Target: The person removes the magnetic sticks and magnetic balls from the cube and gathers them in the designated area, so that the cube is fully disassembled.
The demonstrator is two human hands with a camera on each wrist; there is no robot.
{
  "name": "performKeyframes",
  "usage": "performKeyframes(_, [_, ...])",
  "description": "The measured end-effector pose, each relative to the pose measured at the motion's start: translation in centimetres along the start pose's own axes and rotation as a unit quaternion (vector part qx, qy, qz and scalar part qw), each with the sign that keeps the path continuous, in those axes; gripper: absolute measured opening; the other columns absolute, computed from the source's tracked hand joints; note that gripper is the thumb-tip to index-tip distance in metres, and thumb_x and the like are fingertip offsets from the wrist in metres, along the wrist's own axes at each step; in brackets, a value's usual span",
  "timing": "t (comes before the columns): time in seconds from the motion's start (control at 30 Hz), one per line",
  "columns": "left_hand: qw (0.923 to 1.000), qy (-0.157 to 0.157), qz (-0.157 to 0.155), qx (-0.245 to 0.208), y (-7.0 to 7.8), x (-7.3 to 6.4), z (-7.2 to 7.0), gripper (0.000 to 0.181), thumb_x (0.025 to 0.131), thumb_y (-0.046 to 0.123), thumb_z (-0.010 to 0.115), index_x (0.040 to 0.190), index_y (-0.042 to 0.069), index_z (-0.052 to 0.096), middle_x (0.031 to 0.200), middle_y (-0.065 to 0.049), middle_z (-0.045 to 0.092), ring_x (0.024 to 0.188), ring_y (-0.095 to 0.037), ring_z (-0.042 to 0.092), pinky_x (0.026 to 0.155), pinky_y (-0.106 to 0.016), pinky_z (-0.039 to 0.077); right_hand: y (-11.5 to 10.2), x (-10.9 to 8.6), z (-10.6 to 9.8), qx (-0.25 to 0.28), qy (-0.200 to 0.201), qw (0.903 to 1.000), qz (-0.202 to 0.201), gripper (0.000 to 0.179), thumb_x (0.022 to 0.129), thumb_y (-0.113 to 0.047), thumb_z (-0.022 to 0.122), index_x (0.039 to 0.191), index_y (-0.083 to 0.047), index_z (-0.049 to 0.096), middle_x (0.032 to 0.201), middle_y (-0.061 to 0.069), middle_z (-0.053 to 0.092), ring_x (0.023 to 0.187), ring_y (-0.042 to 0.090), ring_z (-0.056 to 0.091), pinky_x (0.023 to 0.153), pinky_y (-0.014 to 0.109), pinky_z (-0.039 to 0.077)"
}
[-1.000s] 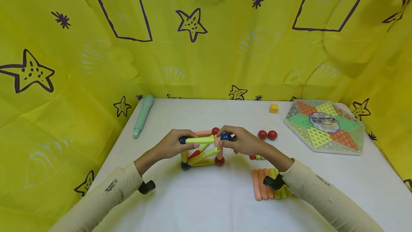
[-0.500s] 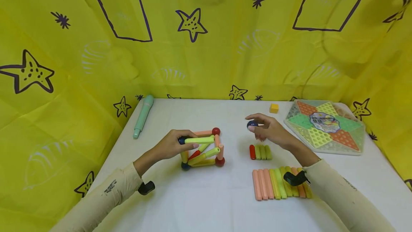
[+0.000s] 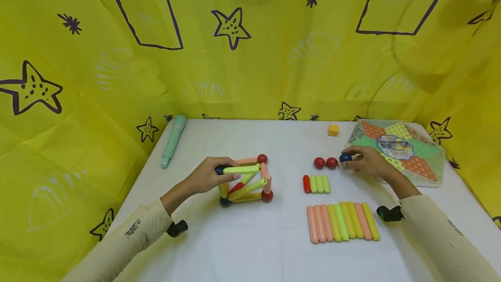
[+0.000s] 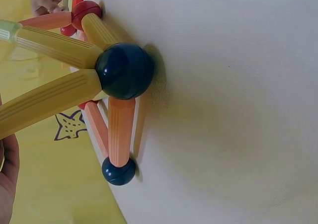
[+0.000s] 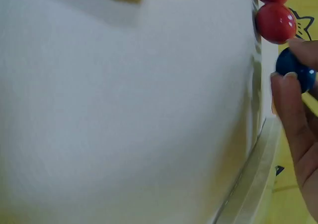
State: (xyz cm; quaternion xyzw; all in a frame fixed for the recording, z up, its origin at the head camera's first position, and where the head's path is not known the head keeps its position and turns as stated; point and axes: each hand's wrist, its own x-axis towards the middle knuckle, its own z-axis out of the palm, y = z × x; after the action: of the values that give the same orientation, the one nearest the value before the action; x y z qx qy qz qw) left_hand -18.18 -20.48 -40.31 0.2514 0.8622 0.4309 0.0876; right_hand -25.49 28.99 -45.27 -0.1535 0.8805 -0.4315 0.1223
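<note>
My left hand point(image 3: 209, 175) grips a top corner of a stick-and-ball frame point(image 3: 245, 170), around a dark blue ball point(image 3: 220, 170) and the lime stick joined to it. Yellow, lime, salmon and red sticks make up the frame, with red and blue balls at its corners. In the left wrist view, a lower blue ball point(image 4: 124, 71) rests on the table, with yellow and salmon sticks meeting at it. My right hand point(image 3: 369, 163) pinches a loose blue ball point(image 3: 345, 157) between thumb and fingers, just right of two red balls point(image 3: 325, 163). In the right wrist view the red balls point(image 5: 276, 23) sit close by.
Short sticks point(image 3: 316, 184), one red and several lime, lie in a row below the red balls. A row of longer sticks point(image 3: 343, 222) lies nearer. A game board point(image 3: 420, 166), an orange cube point(image 3: 333, 130) and a green pen-like tube point(image 3: 173, 141) stand farther back.
From the frame, my right hand has moved right with the blue ball, to beside the two red balls. My left hand stays on the frame's corner.
</note>
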Motion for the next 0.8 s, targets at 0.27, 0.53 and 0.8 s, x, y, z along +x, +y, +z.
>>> performKeyframes(0.27, [1.0,0.0,-0.007,0.0,0.01,-0.07,-0.11,0.022,0.094,0.026,0.072,0.113,0.015,0.072,0.106,-0.006,0.069,0.09,-0.03,0.06,0.072,-0.027,0.054,-0.07,0.41,0.6,-0.136,0.011,0.9905,-0.015,0.044,0.089,-0.02,0.077,0.124,0.004,0.065,0.115,0.025,0.068,0.088,0.02,0.063,0.066,0.028,0.05])
performKeyframes(0.53, [1.0,0.0,-0.006,0.003,0.1,-0.02,-0.14,0.022,0.094,0.026,0.072,0.113,0.016,0.073,0.107,-0.005,0.07,0.089,-0.025,0.06,0.073,-0.027,0.054,-0.51,0.1,0.42,-0.131,0.0,0.9912,-0.019,0.05,0.087,-0.018,0.079,0.126,0.008,0.061,0.117,0.03,0.066,0.092,0.029,0.067,0.069,0.027,0.051])
performKeyframes(0.8, [0.9998,0.003,-0.01,0.015,-0.05,0.08,-0.05,0.022,0.094,0.028,0.072,0.113,0.016,0.073,0.107,-0.004,0.069,0.089,-0.021,0.059,0.075,-0.028,0.055,0.01,0.05,0.66,-0.129,0.007,0.9914,-0.024,0.046,0.09,-0.013,0.076,0.127,0.009,0.06,0.119,0.033,0.064,0.097,0.037,0.07,0.072,0.028,0.056])
